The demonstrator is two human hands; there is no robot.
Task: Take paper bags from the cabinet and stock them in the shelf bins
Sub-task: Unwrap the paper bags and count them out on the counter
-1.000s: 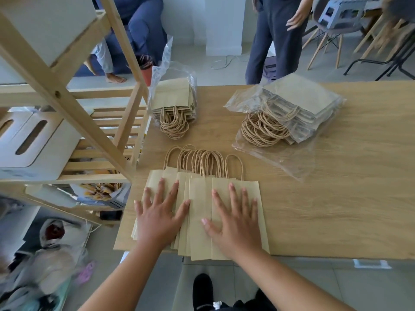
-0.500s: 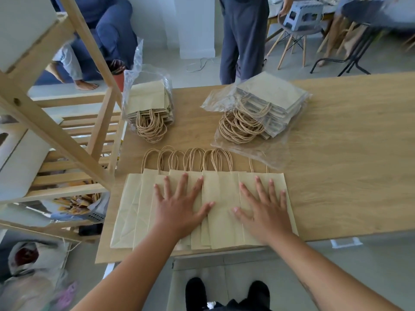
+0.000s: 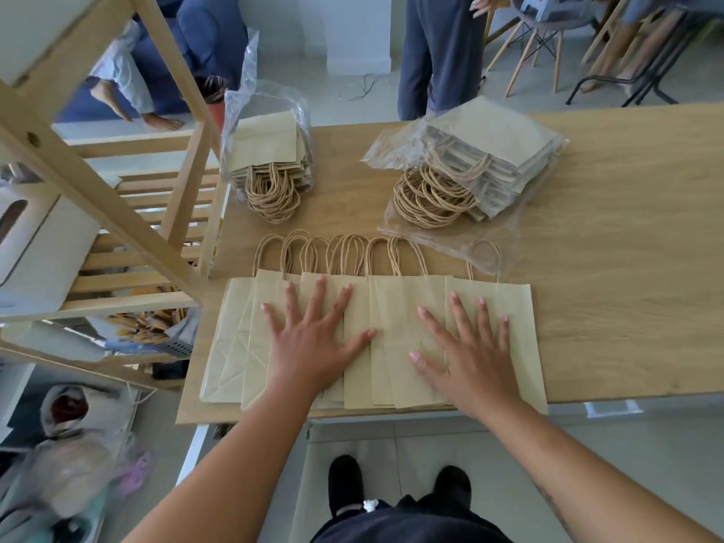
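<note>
Fingers [image 3: 320, 286] on both your hands are fully spread and flat, gripping nothing, just pressing palm-down on the fanned paper bags [image 3: 407, 346]. Your left hand [image 3: 313, 339] sits on the left-centre of the fan, your right hand [image 3: 468, 348] on the right part, thumbs pointing toward each other with a gap between them. Bags lie overlapped in a row at the near edge of the wooden table [image 3: 627, 268], twisted handles [image 3: 344, 252] pointing away from you; the leftmost bag's folded bottom shows its creases. Beyond them, two more bag stacks in clear plastic wrap: left pack [image 3: 266, 150] near the shelf, right pack [image 3: 485, 150] further along, handles [image 3: 431, 197] spilling out toward you. Wooden slatted shelf [image 3: 156, 213] stands just left of the table, touching or nearly so, can't tell. White bin [image 3: 43, 248] with a slot handle sits on it. People's legs [image 3: 438, 52] and chairs [image 3: 548, 33] are behind the table.
</note>
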